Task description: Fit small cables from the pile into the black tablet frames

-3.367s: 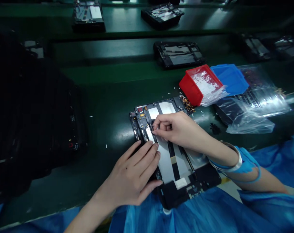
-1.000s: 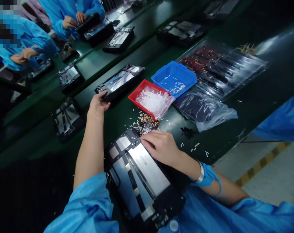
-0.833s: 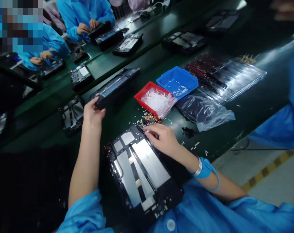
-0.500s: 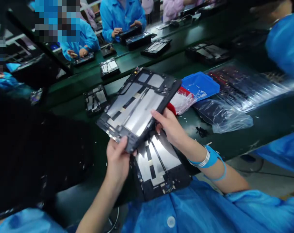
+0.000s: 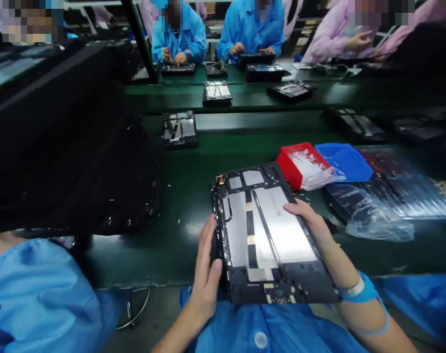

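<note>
An opened tablet (image 5: 282, 225), with silver battery plates, black ribbon strips and a dark frame, lies near the bench's front edge before my body. My right hand (image 5: 314, 223) grips its right edge, thumb on the silver face and the other fingers hidden beneath. Along the left edge rests my left hand (image 5: 206, 274), its fingers stretched out and its thumb apart, touching the side. Whether another tablet lies underneath cannot be made out.
Right of the tablet stand a red bin (image 5: 298, 164) of small white pieces and a blue bin (image 5: 346, 162), beside a clear plastic bag (image 5: 377, 220). A large black covered mass (image 5: 72, 147) fills the left. Several opened tablets, one here (image 5: 179, 129), lie farther back; co-workers sit opposite.
The tablet has come down from above a second one, toward my body, and now sits straighter. My left hand has gone from gripping its corner to lying along its left side. The view has turned.
</note>
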A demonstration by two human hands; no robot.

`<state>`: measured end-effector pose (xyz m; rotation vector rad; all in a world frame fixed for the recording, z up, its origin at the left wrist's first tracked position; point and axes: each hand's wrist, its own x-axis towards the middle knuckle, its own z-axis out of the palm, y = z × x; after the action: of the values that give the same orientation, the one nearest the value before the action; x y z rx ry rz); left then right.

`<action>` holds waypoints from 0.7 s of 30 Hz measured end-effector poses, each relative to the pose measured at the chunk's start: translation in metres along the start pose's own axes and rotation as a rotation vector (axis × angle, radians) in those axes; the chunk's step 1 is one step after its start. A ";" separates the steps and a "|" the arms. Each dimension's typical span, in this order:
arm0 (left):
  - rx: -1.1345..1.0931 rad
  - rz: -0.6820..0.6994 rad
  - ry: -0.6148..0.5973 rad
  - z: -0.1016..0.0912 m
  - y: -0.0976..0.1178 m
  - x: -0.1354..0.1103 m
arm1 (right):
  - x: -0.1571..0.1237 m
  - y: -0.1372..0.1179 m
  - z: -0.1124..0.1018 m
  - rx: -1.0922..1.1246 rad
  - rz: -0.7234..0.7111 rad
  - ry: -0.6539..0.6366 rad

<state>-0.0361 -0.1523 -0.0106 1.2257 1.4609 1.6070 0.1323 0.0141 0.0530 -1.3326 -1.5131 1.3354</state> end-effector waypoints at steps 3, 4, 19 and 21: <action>0.076 -0.037 -0.122 0.005 -0.003 -0.005 | -0.009 0.009 0.001 -0.030 0.090 -0.031; 0.078 -0.043 -0.128 0.005 -0.003 -0.005 | -0.011 0.013 -0.001 -0.095 0.068 0.023; -0.046 -0.014 -0.154 0.011 0.005 -0.014 | -0.049 0.025 -0.005 -0.255 0.118 0.109; -0.061 -0.059 -0.112 0.010 0.006 -0.017 | -0.045 0.021 -0.002 -0.293 0.064 0.055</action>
<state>-0.0197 -0.1645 -0.0089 1.2071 1.3566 1.5086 0.1493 -0.0300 0.0381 -1.5967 -1.6880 1.1358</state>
